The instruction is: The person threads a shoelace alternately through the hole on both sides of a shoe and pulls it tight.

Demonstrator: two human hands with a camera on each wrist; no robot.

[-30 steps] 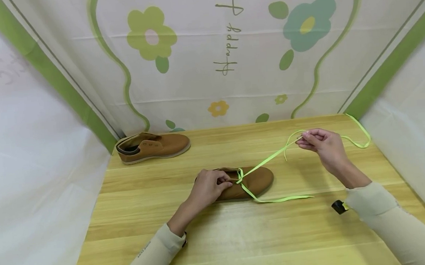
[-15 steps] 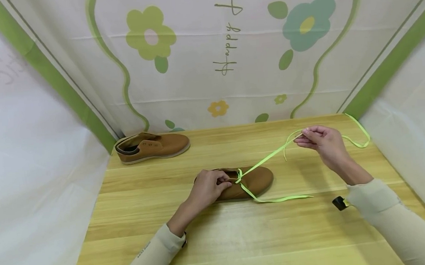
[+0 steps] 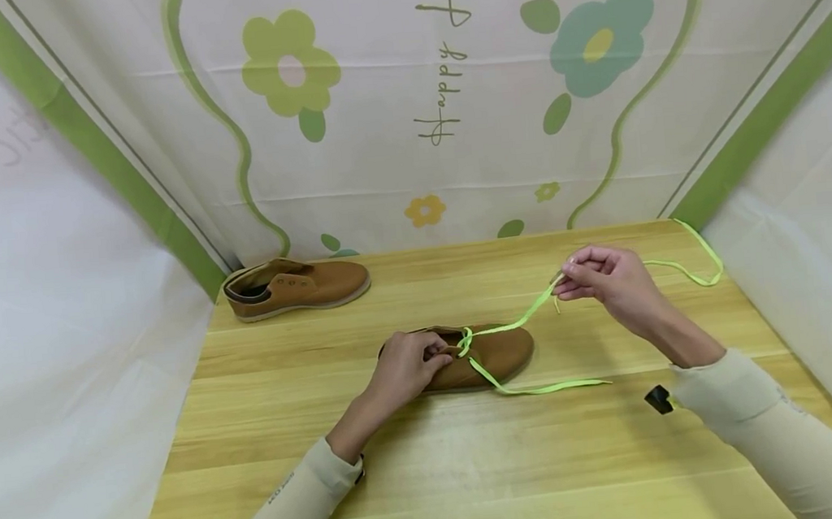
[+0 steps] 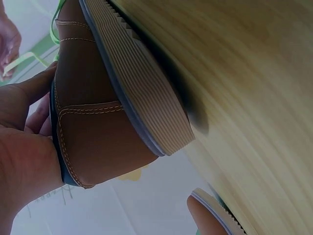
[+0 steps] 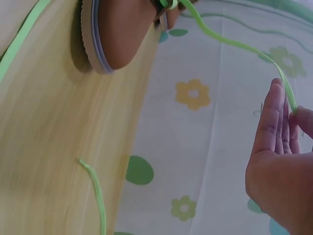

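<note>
Cloth-walled booth (image 3: 63, 336), flower-printed backdrop (image 3: 357, 158), wood-grain tabletop (image 3: 470, 475)

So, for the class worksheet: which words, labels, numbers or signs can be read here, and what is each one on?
"Happy": sideways on the flowered back cloth; the lettering above it runs off the picture.
Left side cloth: faint letters, not surely readable.
Left sleeve: dark print, too small to read.
Near shoe, far shoe: nothing I can read.
</note>
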